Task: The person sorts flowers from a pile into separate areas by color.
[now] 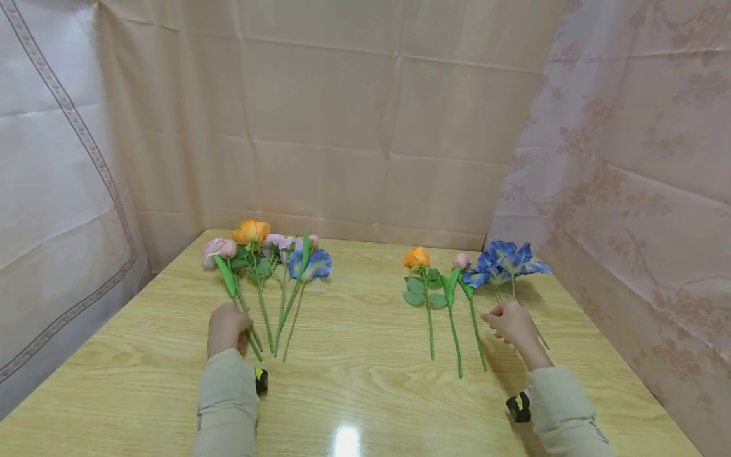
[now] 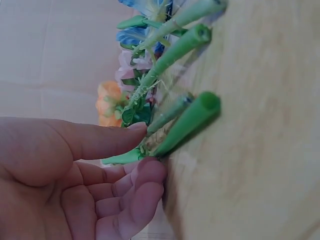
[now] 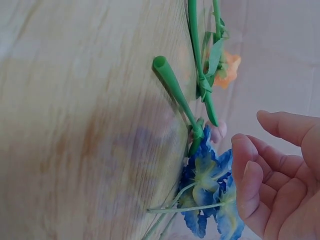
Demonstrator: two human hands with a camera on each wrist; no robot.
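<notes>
My left hand (image 1: 228, 327) is at the stems of the left flower group, fingers loosely curled. In the left wrist view, a thick green stem (image 2: 192, 120) and a thinner stem (image 2: 170, 112) run past the gap between thumb and fingertips, close to them; whether they press on the stems is unclear. My right hand (image 1: 514, 327) hovers over the right group with thumb and forefinger apart, holding nothing. Nearest it are blue irises (image 1: 505, 261) and a pink tulip (image 1: 461, 260), whose green stem (image 3: 172, 85) lies on the table.
On the wooden table (image 1: 354, 330), the left group has an orange rose (image 1: 251, 232), a pink bloom (image 1: 217, 251) and a blue iris (image 1: 316, 264). An orange rose (image 1: 417, 256) lies in the right group. Cloth curtains (image 1: 320, 127) surround the table.
</notes>
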